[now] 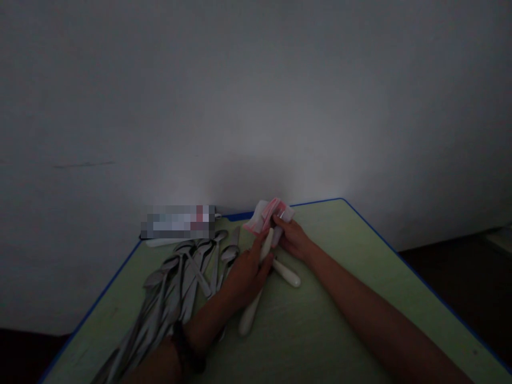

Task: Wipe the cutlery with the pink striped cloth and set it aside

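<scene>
Left hand (246,272) curled round a white handle (266,246), right hand (294,239) closed on a pink-and-white cloth (264,216) just beyond it, both over a green table (320,213), two more handles (288,273) beside the left hand, spoons (164,272) heaped leftward, pixelated pack (178,221) behind the spoons, wall (256,96) at the back.

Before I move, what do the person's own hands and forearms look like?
The left hand and right hand are both ungloved. A thick, dark band sits at the left wrist; the light is too dim to tell its material. The right wrist shows nothing worn, and no sleeve shows on either forearm.
</scene>
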A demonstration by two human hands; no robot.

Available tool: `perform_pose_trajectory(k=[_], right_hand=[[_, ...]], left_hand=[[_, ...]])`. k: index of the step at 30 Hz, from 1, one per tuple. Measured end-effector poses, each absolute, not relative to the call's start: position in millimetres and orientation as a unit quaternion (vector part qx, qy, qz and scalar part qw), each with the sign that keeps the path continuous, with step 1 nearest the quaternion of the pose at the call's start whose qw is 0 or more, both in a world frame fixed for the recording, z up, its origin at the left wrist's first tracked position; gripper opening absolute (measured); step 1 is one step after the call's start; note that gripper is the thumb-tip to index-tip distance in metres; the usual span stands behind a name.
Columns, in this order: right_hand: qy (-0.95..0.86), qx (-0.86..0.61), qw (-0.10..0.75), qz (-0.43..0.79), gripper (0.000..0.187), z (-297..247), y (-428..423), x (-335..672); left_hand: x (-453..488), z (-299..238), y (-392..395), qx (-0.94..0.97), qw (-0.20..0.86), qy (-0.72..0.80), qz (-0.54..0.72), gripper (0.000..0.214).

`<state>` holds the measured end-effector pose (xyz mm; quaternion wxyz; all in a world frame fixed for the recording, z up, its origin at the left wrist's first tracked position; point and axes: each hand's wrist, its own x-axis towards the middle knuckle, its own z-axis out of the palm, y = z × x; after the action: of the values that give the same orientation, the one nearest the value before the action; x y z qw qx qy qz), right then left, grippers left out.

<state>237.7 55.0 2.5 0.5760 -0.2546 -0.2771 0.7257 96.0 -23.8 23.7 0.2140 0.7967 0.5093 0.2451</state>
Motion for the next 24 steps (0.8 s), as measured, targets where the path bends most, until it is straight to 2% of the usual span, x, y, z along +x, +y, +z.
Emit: perform_pose_trajectory(k=[24], right_hand=[[-0.274, -0.262, 0.579, 0.722, 0.026, 3.3, 54.9, 237.3]], left_hand=[[96.3, 23.1, -23.9, 0.799, 0.212, 0.507, 0.247, 0.055]])
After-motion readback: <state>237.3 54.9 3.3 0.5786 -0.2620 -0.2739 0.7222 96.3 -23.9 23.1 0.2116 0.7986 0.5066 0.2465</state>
